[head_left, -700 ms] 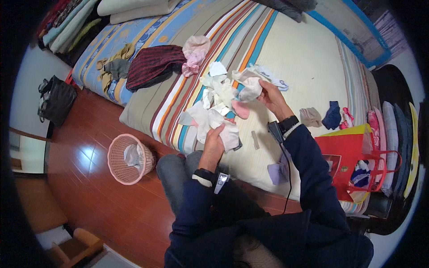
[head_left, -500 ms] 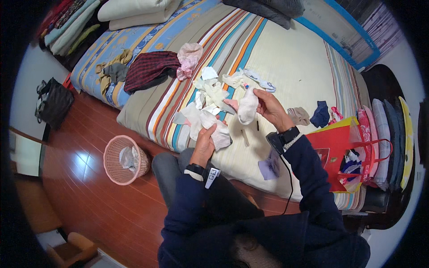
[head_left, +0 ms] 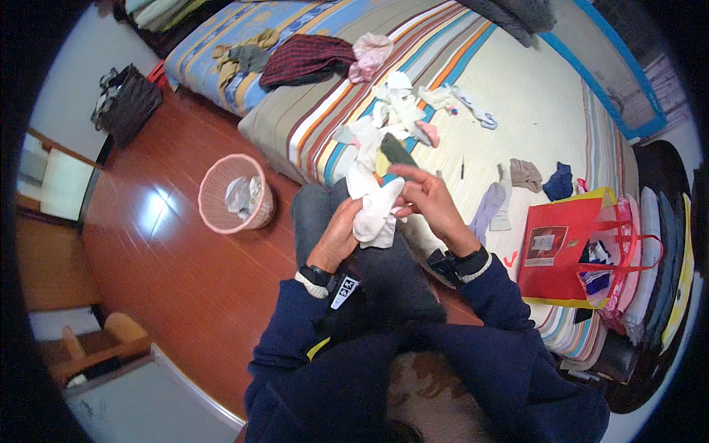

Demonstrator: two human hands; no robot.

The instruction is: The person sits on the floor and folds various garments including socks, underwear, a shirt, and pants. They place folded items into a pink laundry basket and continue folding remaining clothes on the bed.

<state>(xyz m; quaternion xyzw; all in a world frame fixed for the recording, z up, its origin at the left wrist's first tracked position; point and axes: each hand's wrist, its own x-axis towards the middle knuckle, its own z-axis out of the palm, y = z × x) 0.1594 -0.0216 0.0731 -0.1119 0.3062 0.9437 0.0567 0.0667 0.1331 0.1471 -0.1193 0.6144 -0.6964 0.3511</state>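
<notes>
"Where is the white sock (head_left: 375,209)?"

"Between the person's two hands, above the dark trousers on the lap (head_left: 399,280), close to the bed's near edge. More pale fabric (head_left: 381,235) shows just below it."

"And the grip?"

"The left hand (head_left: 340,232) is closed on the sock's left side, thumb over the cloth. The right hand (head_left: 434,208) is half open, its fingers bent and the tips at the sock's right edge; whether they pinch it cannot be told."

"How would it handle?"

"Light, soft and limp, most likely, with nothing to break and little tendency to slip. It would fold under a push, so the cuff or a doubled edge looks the best place to pinch, with the other hand keeping the cloth spread."

"What lies farther out?"

"A heap of pale socks (head_left: 399,107) on the striped bedcover (head_left: 546,125), a lilac sock (head_left: 487,207) to the right, and a pink basket (head_left: 267,208) on the floor to the left."

"Any writing?"

"A white tag (head_left: 344,293) with black marks by the left wrist, too small to make out. The red bag (head_left: 543,277) bears a printed panel, its lettering unclear. No label shows on the sock."
</notes>
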